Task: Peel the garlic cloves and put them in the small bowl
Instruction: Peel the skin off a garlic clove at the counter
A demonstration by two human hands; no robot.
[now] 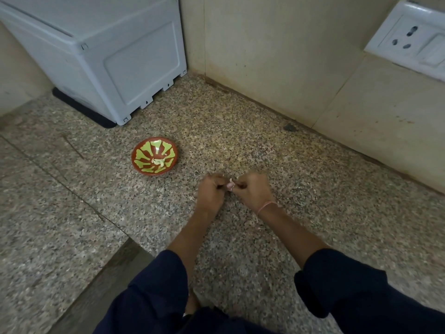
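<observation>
A small pale pinkish garlic clove (230,185) is pinched between my two hands just above the speckled granite counter. My left hand (212,191) holds its left side with curled fingers. My right hand (252,191), with a pink thread on the wrist, grips its right side. Most of the clove is hidden by my fingers. The small bowl (147,144), red-brown with a green leaf pattern, stands on the counter to the left and a little beyond my hands. A few pale peeled cloves (159,162) lie in its bottom.
A white appliance (101,56) on a black base fills the back left corner. Tiled walls (277,56) run along the back and right, with a white socket plate (409,37) at upper right. The counter steps down at an edge (125,251) in front left.
</observation>
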